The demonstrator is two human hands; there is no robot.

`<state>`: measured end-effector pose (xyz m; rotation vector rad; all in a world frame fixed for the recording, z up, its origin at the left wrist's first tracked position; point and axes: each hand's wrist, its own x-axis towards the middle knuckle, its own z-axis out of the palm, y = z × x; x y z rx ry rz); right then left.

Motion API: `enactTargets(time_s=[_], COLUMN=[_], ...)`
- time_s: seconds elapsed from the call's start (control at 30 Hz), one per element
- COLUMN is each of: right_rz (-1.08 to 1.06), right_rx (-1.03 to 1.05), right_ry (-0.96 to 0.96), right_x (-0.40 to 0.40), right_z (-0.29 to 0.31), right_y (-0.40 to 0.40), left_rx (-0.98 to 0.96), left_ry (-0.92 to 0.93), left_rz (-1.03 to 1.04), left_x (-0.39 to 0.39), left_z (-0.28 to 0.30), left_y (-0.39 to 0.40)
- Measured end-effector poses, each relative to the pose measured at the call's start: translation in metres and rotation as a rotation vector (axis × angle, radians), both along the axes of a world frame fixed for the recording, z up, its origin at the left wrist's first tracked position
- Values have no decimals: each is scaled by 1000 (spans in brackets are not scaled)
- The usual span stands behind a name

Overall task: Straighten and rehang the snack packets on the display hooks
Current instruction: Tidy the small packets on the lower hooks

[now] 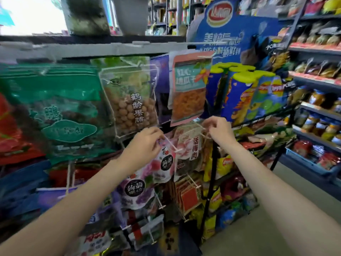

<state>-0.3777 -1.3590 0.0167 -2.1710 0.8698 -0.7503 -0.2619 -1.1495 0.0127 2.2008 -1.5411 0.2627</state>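
The left hand has its fingers curled at the top edge of a pink-and-white snack packet, seemingly pinching it just where a white display hook juts out. The right hand is curled too, fingertips gathered at the top of a beige packet on the neighbouring hook; whether it pinches the packet's header or the wire itself is too small to tell. Both packets hang in the middle row of the rack, below a clear bag of brown nuts and an orange-filled packet.

To do this step well, I would hold each header flat by its corners, line the punched hole up with the hook tip, and slide it straight back so the face squares forward. Tugging sideways could tear the hole or knock off packets behind.
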Motion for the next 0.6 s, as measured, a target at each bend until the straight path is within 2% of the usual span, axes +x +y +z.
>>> enactTargets(time_s=[0.1, 0.23, 0.3, 0.33, 0.4, 0.5, 0.6], right_rz=[172, 457, 558, 594, 631, 711, 813], right_rx=[-141, -243, -303, -334, -361, -366, -289], right_ry=[155, 443, 546, 557, 448, 215, 32], right_x=[2, 18, 27, 30, 34, 41, 53], right_z=[3, -12, -17, -19, -14, 12, 37], right_y=[-29, -43, -46, -47, -43, -27, -1], left_rx=[25, 398, 480, 463, 336, -49, -273], left_ry=[50, 127, 128, 146, 132, 1, -148], left_rz=[119, 293, 309, 317, 328, 356, 460], left_x=[-11, -13, -10, -10, -12, -18, -18], left_z=[-3, -18, -22, -23, -23, -10, 4], left_y=[-31, -44, -43, -42, -41, -37, -29])
